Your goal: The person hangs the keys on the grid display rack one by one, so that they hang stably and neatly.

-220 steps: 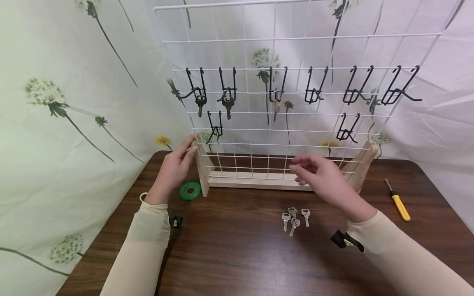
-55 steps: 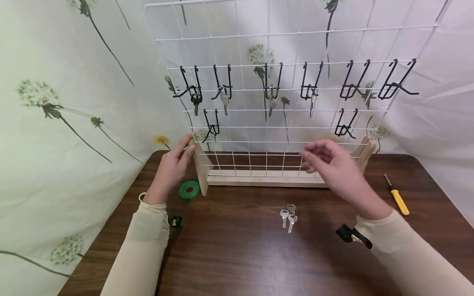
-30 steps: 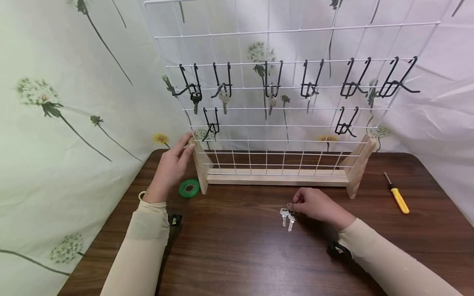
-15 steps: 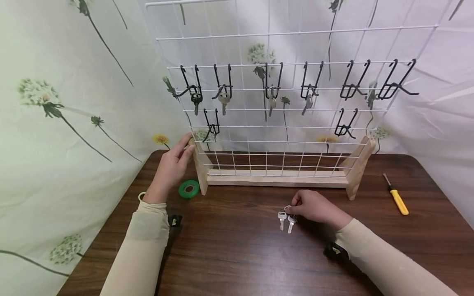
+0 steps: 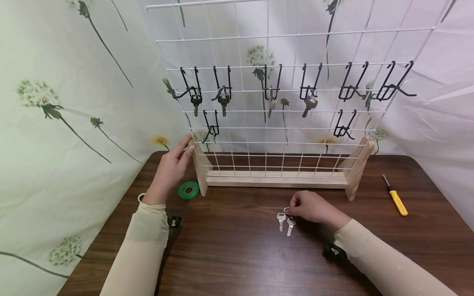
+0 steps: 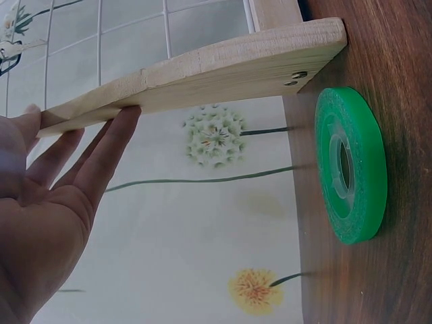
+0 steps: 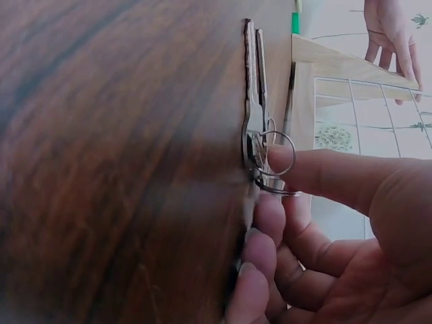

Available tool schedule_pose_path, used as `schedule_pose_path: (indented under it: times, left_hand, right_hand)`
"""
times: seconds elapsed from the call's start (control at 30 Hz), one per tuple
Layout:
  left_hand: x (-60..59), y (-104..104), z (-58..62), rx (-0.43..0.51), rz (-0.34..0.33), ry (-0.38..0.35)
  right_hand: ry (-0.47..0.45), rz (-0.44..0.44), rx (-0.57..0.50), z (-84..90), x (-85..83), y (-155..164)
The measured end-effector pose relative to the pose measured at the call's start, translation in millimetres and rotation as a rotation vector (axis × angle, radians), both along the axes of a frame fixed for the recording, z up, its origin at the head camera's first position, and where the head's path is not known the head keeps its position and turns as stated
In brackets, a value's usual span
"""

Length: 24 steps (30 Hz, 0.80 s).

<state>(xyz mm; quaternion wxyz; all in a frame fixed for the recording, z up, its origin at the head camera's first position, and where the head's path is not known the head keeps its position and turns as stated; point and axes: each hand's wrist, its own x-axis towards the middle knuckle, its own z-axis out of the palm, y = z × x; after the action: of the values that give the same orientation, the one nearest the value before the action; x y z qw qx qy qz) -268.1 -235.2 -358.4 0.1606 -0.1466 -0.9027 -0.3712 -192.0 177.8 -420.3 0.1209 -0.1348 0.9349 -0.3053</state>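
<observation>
My left hand (image 5: 174, 166) grips the upper end of the wooden side piece (image 6: 202, 74) of a white wire grid rack (image 5: 275, 180), thumb on one side and fingers on the other. My right hand (image 5: 314, 209) is down at the tabletop over a small group of silver keys. Its thumb and fingertips pinch at a key ring (image 7: 287, 152). Two keys show beside the fingertips, a left key (image 5: 281, 220) and a right key (image 5: 290, 226); the hand hides the rest. On the grid, several black hooks hang in rows, and a dark key (image 5: 196, 100) and others dangle from the upper left ones.
A roll of green tape (image 5: 189, 190) lies by the rack's left foot. To the right of the rack is a screwdriver (image 5: 398, 201) with a yellow handle. A flower-print cloth (image 5: 92, 123) covers the wall behind the brown wooden table (image 5: 229, 250).
A key appeared on the fourth upper hook. My right hand came down from the grid to the keys on the table, and the left key shifted slightly. My left hand kept its place.
</observation>
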Motion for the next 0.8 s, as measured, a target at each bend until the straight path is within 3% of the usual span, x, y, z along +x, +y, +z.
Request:
schedule_pose_path:
  times: [0.3, 0.8]
  left_hand:
    - [-1.5, -0.2, -1.1, -0.006, 0.007, 0.002]
    - [-0.2, -0.6, -1.0, 0.002, 0.003, -0.006]
  right_hand:
    - [0.053, -0.045, -0.049, -0.1, 1.2, 2.3]
    - [0.141, -0.111, -0.260, 8.0, -0.1, 2.2]
